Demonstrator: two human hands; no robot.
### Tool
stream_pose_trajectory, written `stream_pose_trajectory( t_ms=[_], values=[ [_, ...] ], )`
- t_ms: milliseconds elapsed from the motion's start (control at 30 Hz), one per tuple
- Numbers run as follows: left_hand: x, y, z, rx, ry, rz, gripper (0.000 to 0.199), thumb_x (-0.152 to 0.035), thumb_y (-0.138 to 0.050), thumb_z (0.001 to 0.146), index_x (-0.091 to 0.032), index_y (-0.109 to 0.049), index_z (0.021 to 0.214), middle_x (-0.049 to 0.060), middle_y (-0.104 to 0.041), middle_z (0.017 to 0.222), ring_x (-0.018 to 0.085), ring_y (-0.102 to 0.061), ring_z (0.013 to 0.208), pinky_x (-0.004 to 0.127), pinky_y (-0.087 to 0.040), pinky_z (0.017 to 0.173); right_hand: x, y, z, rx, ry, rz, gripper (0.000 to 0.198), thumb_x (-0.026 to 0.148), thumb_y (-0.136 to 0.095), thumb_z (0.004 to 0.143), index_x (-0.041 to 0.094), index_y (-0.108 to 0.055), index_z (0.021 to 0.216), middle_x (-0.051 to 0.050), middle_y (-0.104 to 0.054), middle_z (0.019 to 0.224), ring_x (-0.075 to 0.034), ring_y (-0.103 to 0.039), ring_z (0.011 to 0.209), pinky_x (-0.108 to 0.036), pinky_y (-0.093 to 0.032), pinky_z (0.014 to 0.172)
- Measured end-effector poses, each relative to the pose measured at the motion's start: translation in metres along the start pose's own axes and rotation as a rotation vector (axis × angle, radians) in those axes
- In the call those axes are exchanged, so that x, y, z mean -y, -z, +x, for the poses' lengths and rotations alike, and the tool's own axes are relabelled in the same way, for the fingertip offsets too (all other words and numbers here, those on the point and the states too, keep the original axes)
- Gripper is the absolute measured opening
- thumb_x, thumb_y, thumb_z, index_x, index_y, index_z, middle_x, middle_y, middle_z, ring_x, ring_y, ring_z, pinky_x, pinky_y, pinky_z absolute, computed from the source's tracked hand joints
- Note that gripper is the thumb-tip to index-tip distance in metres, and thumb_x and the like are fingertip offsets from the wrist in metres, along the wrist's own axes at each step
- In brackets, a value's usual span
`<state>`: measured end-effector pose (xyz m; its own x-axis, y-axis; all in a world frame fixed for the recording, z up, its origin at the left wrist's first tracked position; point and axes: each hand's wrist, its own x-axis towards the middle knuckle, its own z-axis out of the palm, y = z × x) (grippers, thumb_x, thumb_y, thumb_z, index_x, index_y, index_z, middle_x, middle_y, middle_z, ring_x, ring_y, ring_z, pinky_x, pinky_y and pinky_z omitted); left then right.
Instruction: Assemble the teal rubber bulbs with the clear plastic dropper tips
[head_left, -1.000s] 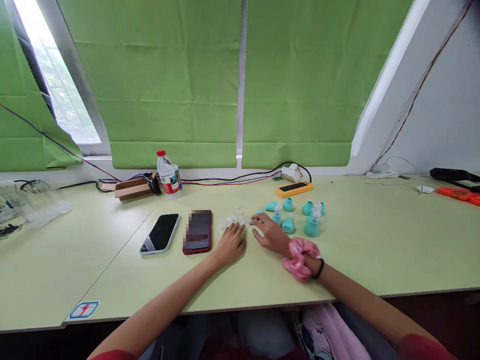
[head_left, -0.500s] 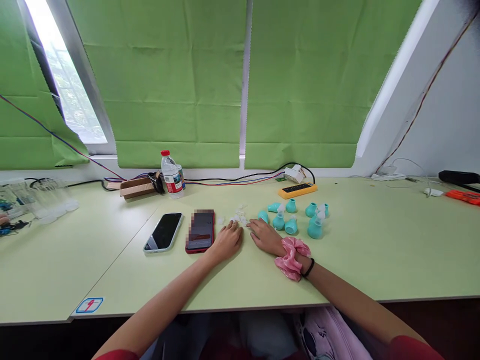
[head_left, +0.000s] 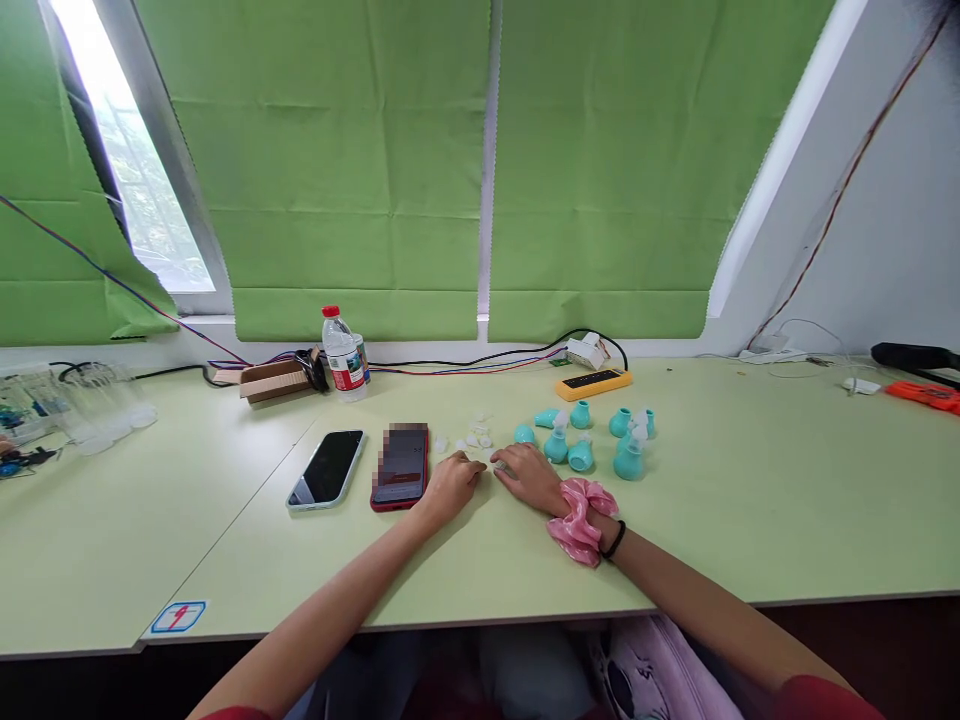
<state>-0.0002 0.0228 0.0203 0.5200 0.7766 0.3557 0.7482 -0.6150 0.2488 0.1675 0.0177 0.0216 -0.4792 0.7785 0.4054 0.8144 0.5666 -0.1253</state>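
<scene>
My left hand (head_left: 452,484) rests low over the table, its fingers bent and drawn together; whatever lies in them is too small to make out. Facing it, a short gap away, is my right hand (head_left: 531,476), fingers curled down over something pale that is mostly hidden. Small translucent white pieces (head_left: 474,440) lie scattered just beyond the fingertips. To the right stand and lie several little teal bulb-shaped bottles (head_left: 580,455). A few, such as the front right teal bottle (head_left: 628,462), carry a clear white top.
Left of my hands lie a red-cased phone (head_left: 401,468) and a pale-cased phone (head_left: 328,470). Farther back are a water bottle (head_left: 344,362), a cardboard box (head_left: 274,382), a yellow-edged power strip (head_left: 593,384) and cables. Clear containers (head_left: 94,405) sit far left.
Both hands have drawn back slightly toward me from the white pieces, which now show more fully. The fingers of my left hand have bunched toward my right hand.
</scene>
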Motion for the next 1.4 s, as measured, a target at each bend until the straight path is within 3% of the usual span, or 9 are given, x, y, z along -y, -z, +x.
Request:
stream_pose_trajectory(
  t_ms=[133, 300, 567, 667, 833, 1033, 1400],
  values=[
    [-0.001, -0.001, 0.0, -0.067, 0.059, -0.201, 0.031, -0.008, -0.043, 0.069, -0.015, -0.062, 0.092, 0.007, -0.064, 0.085, 0.015, -0.058, 0.075, 0.027, -0.044, 0.072, -0.001, -0.002, 0.0, 0.009, -0.002, 0.018, 0.018, 0.021, -0.044, 0.078, 0.018, -0.054, 0.093, -0.004, -0.059, 0.084, -0.016, -0.052, 0.085, -0.031, -0.033, 0.078],
    [-0.002, 0.002, 0.002, -0.118, 0.238, -0.595, 0.025, -0.008, -0.05, 0.063, -0.011, -0.064, 0.084, 0.008, -0.066, 0.079, 0.015, -0.06, 0.069, 0.026, -0.048, 0.067, 0.002, 0.0, -0.002, -0.012, -0.036, 0.144, 0.018, 0.022, -0.048, 0.074, 0.015, -0.054, 0.091, -0.004, -0.058, 0.08, -0.013, -0.051, 0.068, -0.024, -0.037, 0.063],
    [0.001, 0.001, 0.004, -0.03, 0.517, -1.183, 0.033, -0.02, -0.071, 0.049, -0.007, -0.062, 0.078, 0.008, -0.066, 0.068, 0.02, -0.062, 0.067, 0.033, -0.05, 0.068, 0.003, 0.003, -0.002, -0.001, 0.006, 0.141, 0.027, 0.023, -0.04, 0.08, 0.018, -0.055, 0.102, -0.005, -0.057, 0.077, -0.013, -0.051, 0.068, -0.025, -0.037, 0.064],
    [-0.001, 0.001, 0.003, -0.026, 0.556, -1.304, 0.041, -0.026, -0.076, 0.042, -0.007, -0.061, 0.075, 0.008, -0.066, 0.066, 0.02, -0.062, 0.065, 0.034, -0.05, 0.07, 0.003, 0.004, -0.002, 0.013, 0.019, 0.139, 0.028, 0.023, -0.038, 0.081, 0.018, -0.056, 0.102, -0.005, -0.058, 0.078, -0.014, -0.053, 0.072, -0.025, -0.037, 0.065],
    [-0.002, 0.0, 0.003, -0.068, 0.527, -1.276, 0.045, -0.03, -0.076, 0.041, -0.007, -0.061, 0.077, 0.008, -0.066, 0.067, 0.02, -0.062, 0.065, 0.034, -0.05, 0.069, 0.005, 0.006, -0.003, 0.014, 0.012, 0.169, 0.026, 0.022, -0.041, 0.079, 0.018, -0.058, 0.099, -0.004, -0.059, 0.075, -0.013, -0.053, 0.07, -0.024, -0.037, 0.065],
    [0.001, -0.004, 0.003, -0.059, 0.515, -1.239, 0.034, -0.028, -0.072, 0.049, -0.007, -0.062, 0.075, 0.009, -0.066, 0.068, 0.019, -0.062, 0.068, 0.031, -0.05, 0.069, 0.007, 0.007, -0.004, 0.005, -0.009, 0.228, 0.027, 0.023, -0.054, 0.067, 0.018, -0.057, 0.094, 0.001, -0.055, 0.066, -0.011, -0.049, 0.062, -0.021, -0.036, 0.059],
    [0.003, -0.007, 0.002, -0.092, 0.327, -0.831, 0.023, -0.025, -0.057, 0.063, -0.011, -0.067, 0.078, 0.007, -0.066, 0.072, 0.016, -0.057, 0.062, 0.024, -0.043, 0.058, 0.009, 0.007, -0.004, -0.012, -0.023, 0.237, 0.021, 0.022, -0.052, 0.069, 0.018, -0.055, 0.089, 0.002, -0.053, 0.064, -0.01, -0.047, 0.059, -0.02, -0.033, 0.057]
  ],
)
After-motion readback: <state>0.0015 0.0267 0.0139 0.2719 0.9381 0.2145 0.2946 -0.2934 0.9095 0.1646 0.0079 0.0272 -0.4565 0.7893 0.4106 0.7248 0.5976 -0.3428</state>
